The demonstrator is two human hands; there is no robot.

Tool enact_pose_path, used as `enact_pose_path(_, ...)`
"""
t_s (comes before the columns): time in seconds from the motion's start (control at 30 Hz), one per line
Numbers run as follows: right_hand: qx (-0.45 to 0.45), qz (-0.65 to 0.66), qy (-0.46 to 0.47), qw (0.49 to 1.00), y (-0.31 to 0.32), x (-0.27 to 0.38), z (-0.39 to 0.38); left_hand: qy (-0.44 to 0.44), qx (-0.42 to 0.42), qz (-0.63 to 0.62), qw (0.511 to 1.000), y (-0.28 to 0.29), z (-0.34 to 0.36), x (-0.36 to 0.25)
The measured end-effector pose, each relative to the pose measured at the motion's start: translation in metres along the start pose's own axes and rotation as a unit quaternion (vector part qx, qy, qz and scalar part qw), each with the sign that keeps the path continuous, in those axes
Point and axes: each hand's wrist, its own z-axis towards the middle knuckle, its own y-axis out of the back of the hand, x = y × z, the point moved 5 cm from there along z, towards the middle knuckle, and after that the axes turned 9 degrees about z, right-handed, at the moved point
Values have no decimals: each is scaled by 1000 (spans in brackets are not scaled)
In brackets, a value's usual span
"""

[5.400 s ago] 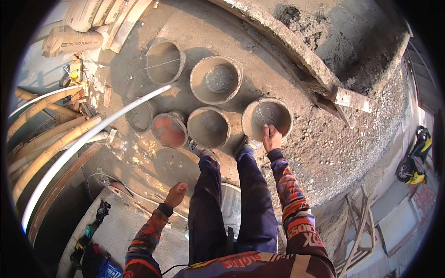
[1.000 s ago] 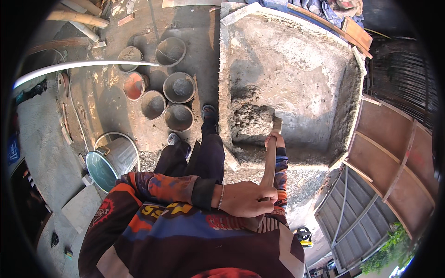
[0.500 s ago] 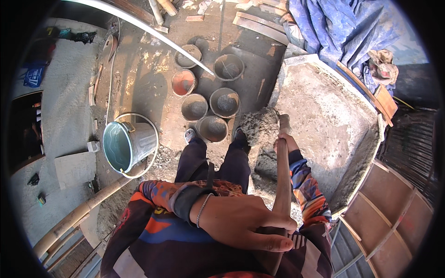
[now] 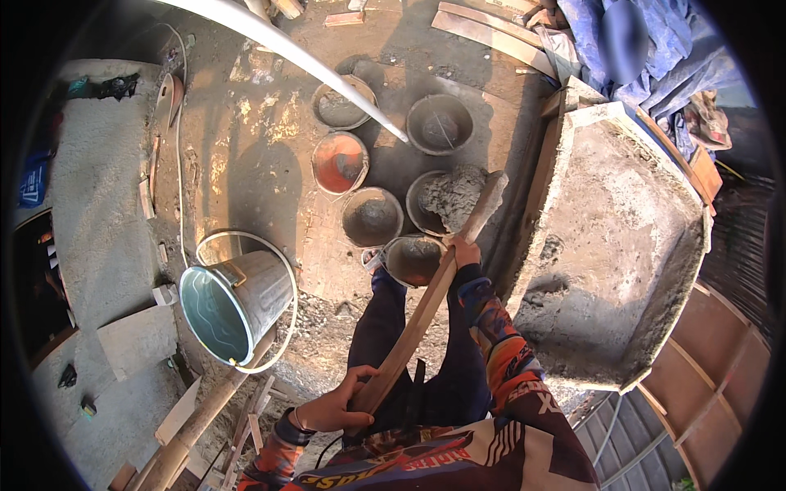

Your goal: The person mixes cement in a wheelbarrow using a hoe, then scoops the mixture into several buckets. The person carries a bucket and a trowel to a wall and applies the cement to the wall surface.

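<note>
Both my hands grip a long wooden shovel handle [image 4: 426,307]. My left hand [image 4: 334,407] holds its lower end near my waist. My right hand [image 4: 465,252] holds it higher up, close to the blade. The blade carries a heap of wet grey mortar [image 4: 454,195], which hangs over a round bucket [image 4: 416,214] in a cluster of several small buckets. One of them is orange [image 4: 340,161]; another bucket [image 4: 413,260] sits right at my feet, and two others [image 4: 372,217] [image 4: 440,123] hold some grey mortar.
A large concrete mixing trough [image 4: 622,245] with mortar inside stands to my right. A metal pail of water [image 4: 233,304] stands to my left. A white pipe [image 4: 286,45] crosses overhead. A blue tarp [image 4: 655,49] and planks lie at the back.
The shovel has swung left from the trough and now hangs loaded over the buckets. My left hand has slid to the handle's low end, apart from my right.
</note>
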Motion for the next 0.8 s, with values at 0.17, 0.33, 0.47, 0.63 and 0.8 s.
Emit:
enact_pose_path(0.17, -146, 43, 123, 981, -16, -167, 88, 39, -164, 291, 942, 176, 113, 251)
enact_pose_path(0.33, -152, 59, 59, 985, -46, -263, 106, 201, -263, 395, 857, 266, 175, 412)
enact_pose_path(0.47, -163, 61, 91, 981, -55, -252, 64, 186, -283, 387, 858, 262, 173, 448)
enact_pose_path(0.63, -153, 117, 80, 978, -75, -230, 1, 114, -241, 402, 876, 271, 132, 436)
enact_pose_path(0.8, -100, 98, -5, 990, -62, -239, 43, 155, -224, 408, 871, 275, 88, 352)
